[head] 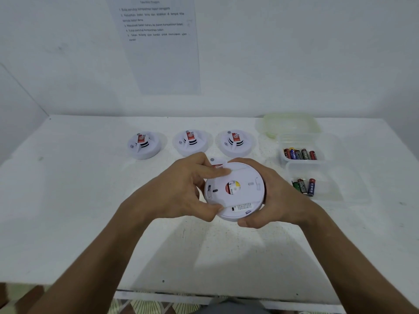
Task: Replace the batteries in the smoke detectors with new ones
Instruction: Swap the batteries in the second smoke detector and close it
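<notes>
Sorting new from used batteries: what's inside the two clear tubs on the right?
The farther tub holds about six mixed-brand batteries in a row. The nearer tub holds about three batteries. Charge state can't be seen, nor anything beneath them.

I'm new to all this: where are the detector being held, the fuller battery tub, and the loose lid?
Held smoke detector (234, 191): head view, its back plate.
Fuller battery tub (300, 154): head view, its batteries.
Loose lid (291, 123): head view, its top.

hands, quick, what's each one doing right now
Left hand: grips the smoke detector, fingers over its back plate.
Right hand: grips the same smoke detector by its right rim.
</notes>
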`<state>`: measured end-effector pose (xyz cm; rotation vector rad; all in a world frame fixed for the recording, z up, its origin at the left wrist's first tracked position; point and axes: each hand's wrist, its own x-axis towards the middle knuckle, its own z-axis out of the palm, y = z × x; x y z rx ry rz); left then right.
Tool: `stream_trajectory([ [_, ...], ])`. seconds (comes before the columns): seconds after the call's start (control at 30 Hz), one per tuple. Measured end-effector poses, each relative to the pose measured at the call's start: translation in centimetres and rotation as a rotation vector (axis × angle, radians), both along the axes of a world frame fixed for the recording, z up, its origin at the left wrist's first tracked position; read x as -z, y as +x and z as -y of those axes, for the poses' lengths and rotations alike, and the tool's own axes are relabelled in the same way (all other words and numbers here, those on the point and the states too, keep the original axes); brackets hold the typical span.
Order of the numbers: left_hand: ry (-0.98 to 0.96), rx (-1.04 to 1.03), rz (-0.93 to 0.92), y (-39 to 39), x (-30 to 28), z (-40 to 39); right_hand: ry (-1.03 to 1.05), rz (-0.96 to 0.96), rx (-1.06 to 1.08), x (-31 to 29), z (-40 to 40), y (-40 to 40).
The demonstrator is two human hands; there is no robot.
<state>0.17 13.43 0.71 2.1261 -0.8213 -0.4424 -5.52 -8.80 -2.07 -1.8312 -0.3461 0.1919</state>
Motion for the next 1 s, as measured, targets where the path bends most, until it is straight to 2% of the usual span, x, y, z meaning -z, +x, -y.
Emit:
stream_trajectory([
  [0.17, -0.136, -0.008, -0.076, -0.2, 0.3, -0.1, 0.002, -0.010, 0.006, 0.1, 0.4, -0.2],
  [0.37, -0.356, -0.056, -0.200, -1.0, 0.8, -0.3, -0.361, 0.112, 0.100, 0.9, 0.4, -0.5],
  [0.43, -0.479, -0.054, -0.276, -1.6, 0.8, -0.3, -0.379, 0.107, 0.078, 0.9, -0.1, -0.5],
  [0.5, -0.520, -0.106, -0.272, -1.8, 1.1, -0.3, -0.324, 0.107, 0.059, 1.0, -0.4, -0.4],
  [0.57, -0.390, -0.144, -0.143, -1.6, 1.6, -0.7, -0.222, 0.086, 0.055, 1.0, -0.5, -0.4],
  [0.63, -0.206, -0.096, -0.076, -1.7, 2.1, -1.0, -0.043, 0.042, 0.037, 1.2, -0.6, -0.4],
  [0.7, -0.130, -0.027, -0.114, -2.1, 2.2, -1.0, 0.111, 0.007, 0.014, 1.4, -0.6, -0.6],
  [0.77, -0.154, -0.022, -0.153, -2.4, 2.1, -0.8, 0.179, -0.006, 0.014, 1.5, -0.7, -0.7],
  [0.87, -0.188, -0.075, -0.144, -2.3, 1.8, -1.1, 0.151, -0.006, 0.045, 1.8, -0.7, -0.9],
  [1.0, -0.086, -0.075, -0.048, -2.5, 1.6, -1.7, -0.046, 0.026, 0.086, 2.1, -0.5, -0.7],
])
